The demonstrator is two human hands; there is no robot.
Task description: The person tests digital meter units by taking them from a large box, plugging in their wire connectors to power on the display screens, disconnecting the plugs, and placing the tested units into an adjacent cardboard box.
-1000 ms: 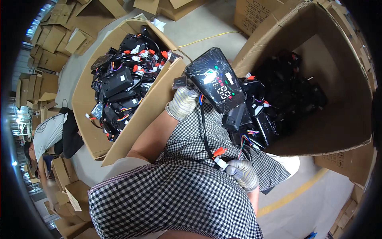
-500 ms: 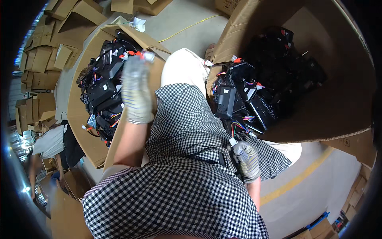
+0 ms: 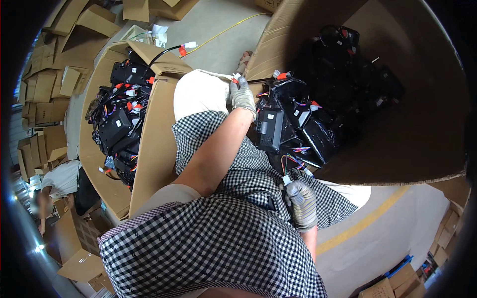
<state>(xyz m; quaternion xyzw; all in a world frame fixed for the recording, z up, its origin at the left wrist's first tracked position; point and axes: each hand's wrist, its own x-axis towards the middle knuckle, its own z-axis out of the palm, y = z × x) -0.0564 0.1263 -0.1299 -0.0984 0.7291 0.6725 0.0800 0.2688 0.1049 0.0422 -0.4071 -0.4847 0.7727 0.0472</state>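
My left hand, in a striped grey-white glove, reaches across my lap to the right-hand carton. Its fingers are closed on a cable connector with red and white ends, from which a black cable runs into that carton. My right hand, gloved alike, is low by my right thigh. Its curled fingers are at a white wire connector on thin coloured wires and seem to grip it. Black plastic-cased units with wires are piled in front of both hands.
On the left, an open carton holds more black units; a black cable with a white plug overhangs its far edge. The large carton opens toward me on the right. Stacked cardboard and another person are farther left.
My left hand has swung from the left carton over to the right one and onto a connector. A plugged cable now sticks out over the left carton's rim. My right hand stays nearly where it was.
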